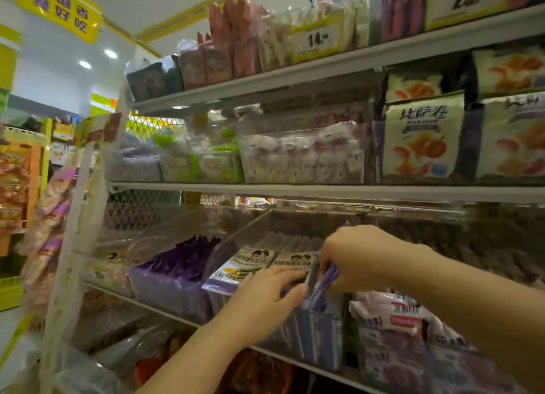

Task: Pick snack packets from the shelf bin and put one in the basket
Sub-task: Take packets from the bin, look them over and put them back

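Observation:
A clear plastic shelf bin (pixel 318 352) on the lower shelf holds several small purple and white snack packets (pixel 250 265) standing in rows. My left hand (pixel 265 299) reaches into the bin's front, its fingers laid over the packets there. My right hand (pixel 359 258) comes in from the right and pinches the top of a purple packet (pixel 324 287) that stands in the bin. No basket is in view.
A bin of dark purple packets (pixel 177 275) sits to the left, and pink and white bags (pixel 395 314) lie to the right. The shelf above (pixel 295 191) carries clear bins of wrapped sweets and large snack bags (pixel 421 137). Another rack stands far left.

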Motion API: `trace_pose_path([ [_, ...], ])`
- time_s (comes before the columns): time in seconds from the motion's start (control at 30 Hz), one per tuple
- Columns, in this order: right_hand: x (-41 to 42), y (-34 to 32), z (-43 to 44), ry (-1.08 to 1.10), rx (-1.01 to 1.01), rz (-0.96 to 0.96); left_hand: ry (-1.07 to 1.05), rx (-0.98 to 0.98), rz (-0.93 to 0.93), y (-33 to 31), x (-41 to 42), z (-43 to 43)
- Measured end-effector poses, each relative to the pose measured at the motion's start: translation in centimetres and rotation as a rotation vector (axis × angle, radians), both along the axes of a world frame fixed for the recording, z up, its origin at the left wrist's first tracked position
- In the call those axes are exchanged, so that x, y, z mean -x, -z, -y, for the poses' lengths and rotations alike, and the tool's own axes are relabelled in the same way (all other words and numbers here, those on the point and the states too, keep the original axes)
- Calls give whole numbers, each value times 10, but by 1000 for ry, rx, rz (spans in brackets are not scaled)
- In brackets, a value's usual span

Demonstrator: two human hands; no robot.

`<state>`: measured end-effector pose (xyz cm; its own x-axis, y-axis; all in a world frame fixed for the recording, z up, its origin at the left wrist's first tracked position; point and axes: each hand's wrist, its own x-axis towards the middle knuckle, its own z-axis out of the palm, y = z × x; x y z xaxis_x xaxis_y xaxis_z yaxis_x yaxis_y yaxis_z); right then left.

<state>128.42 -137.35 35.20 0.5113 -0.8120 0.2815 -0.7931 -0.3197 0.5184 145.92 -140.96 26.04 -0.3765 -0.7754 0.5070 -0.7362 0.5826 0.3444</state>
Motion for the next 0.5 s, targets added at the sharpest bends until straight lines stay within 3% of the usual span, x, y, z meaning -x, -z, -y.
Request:
trace_pose_path([
  [0.07,0,13,9,-26,65,-78,-12,40,27,5,-2,5],
  [0.17,7,21,14,-50,80,-35,-7,82,50,13,-4,8],
  [0.33,19,26,14,-101,-62,157,6,96,16,22,-7,9],
  [0.5,20,21,17,-120,-134,163,-8,103,40,25,-8,8],
])
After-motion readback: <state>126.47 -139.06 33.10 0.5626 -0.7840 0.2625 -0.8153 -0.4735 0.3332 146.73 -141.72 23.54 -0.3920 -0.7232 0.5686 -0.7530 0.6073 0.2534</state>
